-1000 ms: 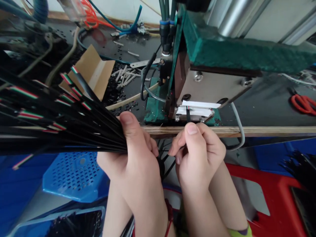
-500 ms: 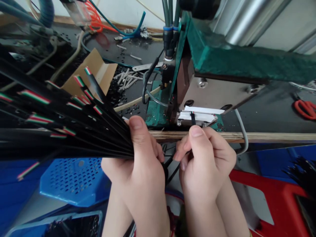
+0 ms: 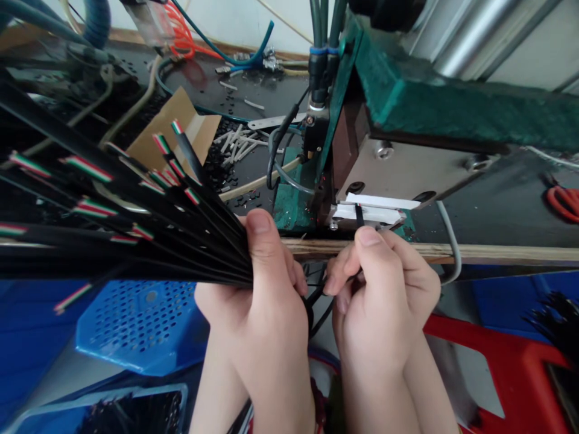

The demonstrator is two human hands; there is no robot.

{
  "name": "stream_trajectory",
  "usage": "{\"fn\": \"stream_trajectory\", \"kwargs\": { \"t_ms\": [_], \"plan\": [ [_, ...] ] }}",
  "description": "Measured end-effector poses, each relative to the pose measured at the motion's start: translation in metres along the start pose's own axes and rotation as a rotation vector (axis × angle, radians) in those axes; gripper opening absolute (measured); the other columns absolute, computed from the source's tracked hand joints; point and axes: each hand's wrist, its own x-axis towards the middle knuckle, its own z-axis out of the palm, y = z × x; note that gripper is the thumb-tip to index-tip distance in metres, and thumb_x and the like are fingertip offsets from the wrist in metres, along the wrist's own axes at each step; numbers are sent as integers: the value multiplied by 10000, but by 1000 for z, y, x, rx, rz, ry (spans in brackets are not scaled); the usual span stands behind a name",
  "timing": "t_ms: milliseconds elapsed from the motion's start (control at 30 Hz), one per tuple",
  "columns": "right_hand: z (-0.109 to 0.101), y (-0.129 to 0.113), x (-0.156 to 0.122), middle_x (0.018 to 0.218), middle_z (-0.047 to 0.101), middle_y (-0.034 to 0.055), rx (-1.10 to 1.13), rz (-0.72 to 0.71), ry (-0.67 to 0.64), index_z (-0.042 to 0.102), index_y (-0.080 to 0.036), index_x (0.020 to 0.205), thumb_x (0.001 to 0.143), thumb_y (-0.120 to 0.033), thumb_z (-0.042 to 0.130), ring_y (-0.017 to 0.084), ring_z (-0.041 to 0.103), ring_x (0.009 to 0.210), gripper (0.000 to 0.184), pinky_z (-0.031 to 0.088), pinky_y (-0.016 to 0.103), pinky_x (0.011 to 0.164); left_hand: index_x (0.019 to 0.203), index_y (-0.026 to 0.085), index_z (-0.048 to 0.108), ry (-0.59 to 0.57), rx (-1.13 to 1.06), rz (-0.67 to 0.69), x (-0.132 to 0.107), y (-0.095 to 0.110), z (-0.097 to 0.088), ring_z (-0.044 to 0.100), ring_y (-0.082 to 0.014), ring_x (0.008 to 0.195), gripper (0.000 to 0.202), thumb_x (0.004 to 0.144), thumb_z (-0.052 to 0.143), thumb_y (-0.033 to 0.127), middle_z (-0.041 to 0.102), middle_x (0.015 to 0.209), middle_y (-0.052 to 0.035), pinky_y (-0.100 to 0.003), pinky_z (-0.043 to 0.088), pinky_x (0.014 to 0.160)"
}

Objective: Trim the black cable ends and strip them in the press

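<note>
My left hand is closed round a thick bundle of black cables that fans out to the left, each cable ending in red, white and green wires. My right hand pinches a single black cable between thumb and fingers. That cable's tip sits in the white-taped slot at the front of the green press machine. The two hands are close together, just below the wooden bench edge.
A folded cardboard piece and scattered white and black offcuts lie on the dark bench. Red scissors lie far right. Below are a blue perforated basket, a blue bin with black pieces and a red stool.
Both hands have stayed on the bundle and the single cable. The view has drifted, so everything sits slightly further right and lower. The single cable's tip stays in the machine's slot.
</note>
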Motion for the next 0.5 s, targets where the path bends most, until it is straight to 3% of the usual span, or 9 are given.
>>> {"fn": "stream_trajectory", "kwargs": {
  "t_ms": [233,500],
  "plan": [
    [1,-1,-1,495,619,-46,13,6,13,606,-215,598,1048,-208,720,75,469,371,465,286,187,352,718,226,555,0,-21,16,1,0,1,461,-97,445,524,1014,906,479,490,566,60,-281,399,414],
    [2,0,0,480,613,-47,5,5,19,617,-214,598,1044,-216,727,77,462,362,459,276,189,341,715,224,552,10,13,5,0,-4,-1,468,-105,460,512,1114,778,452,489,576,48,-271,415,424]
  ]
}}
